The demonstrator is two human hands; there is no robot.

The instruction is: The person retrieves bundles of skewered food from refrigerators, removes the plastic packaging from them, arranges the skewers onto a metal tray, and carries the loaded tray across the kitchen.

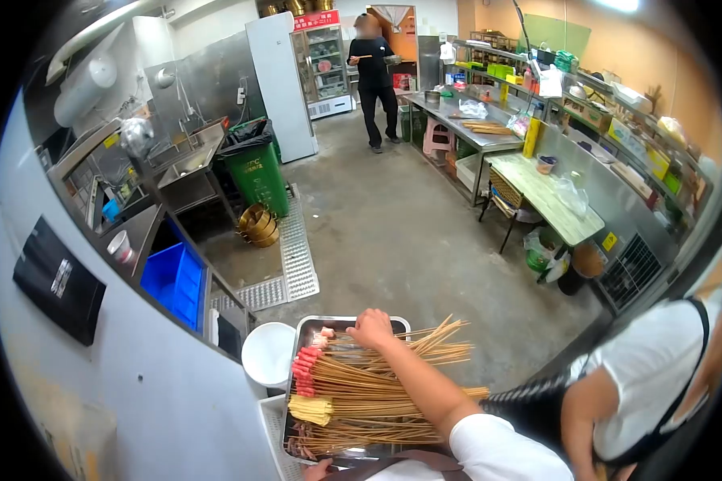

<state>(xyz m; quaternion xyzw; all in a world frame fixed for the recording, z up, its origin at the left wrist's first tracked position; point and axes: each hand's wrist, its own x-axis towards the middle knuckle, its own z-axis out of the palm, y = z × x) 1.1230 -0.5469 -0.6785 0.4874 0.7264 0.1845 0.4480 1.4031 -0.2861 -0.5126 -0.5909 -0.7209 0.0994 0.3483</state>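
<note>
A metal tray (306, 327) full of skewers lies in front of me at the bottom of the view. The bundled wooden sticks (393, 390) point to the right. At their left ends are pink-red pieces (304, 367), folded yellow sheets (310, 410) and dark meat-like pieces (299, 443). My right hand (371, 328) reaches across the skewers, its fingers curled over the tray's far rim. At the near left corner, my left hand (318, 470) grips the tray's edge, mostly cut off by the frame.
Left of the tray stand a white bucket (268, 353) and a white basket (273, 425). A person in a white shirt (642, 377) stands close on my right. Another person (375, 76) stands far ahead. A green bin (257, 172) is left; a green-topped table (549, 196) is right.
</note>
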